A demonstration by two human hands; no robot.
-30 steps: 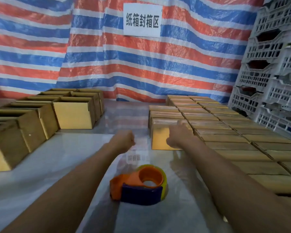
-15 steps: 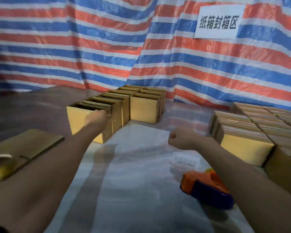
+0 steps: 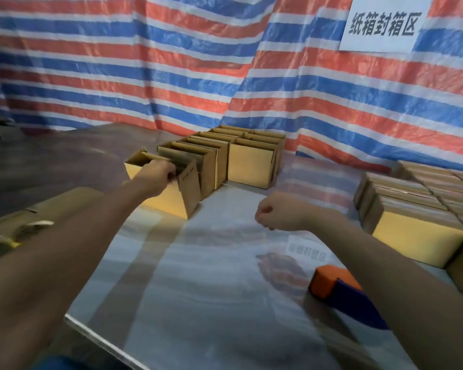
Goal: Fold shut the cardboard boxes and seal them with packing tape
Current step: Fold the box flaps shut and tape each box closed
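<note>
Several open cardboard boxes stand in a row at the back left of the glossy table (image 3: 211,276). My left hand (image 3: 157,173) grips the top rim of the nearest open box (image 3: 169,198), with fingers curled over its edge. My right hand (image 3: 274,210) hovers over the table's middle as a loose fist holding nothing. An orange and blue tape dispenser (image 3: 340,287) lies on the table near my right forearm, which partly hides it. Closed boxes (image 3: 414,225) are stacked at the right.
A striped red, white and blue tarp (image 3: 171,62) hangs behind the table, with a white sign (image 3: 385,25) on it. Flat cardboard (image 3: 48,206) lies off the table's left side. The table's front edge (image 3: 99,337) runs diagonally at the lower left.
My view has swung left. My left hand reached from the table's middle to the nearest open box and took hold of its rim. My right hand left the closed stack.
</note>
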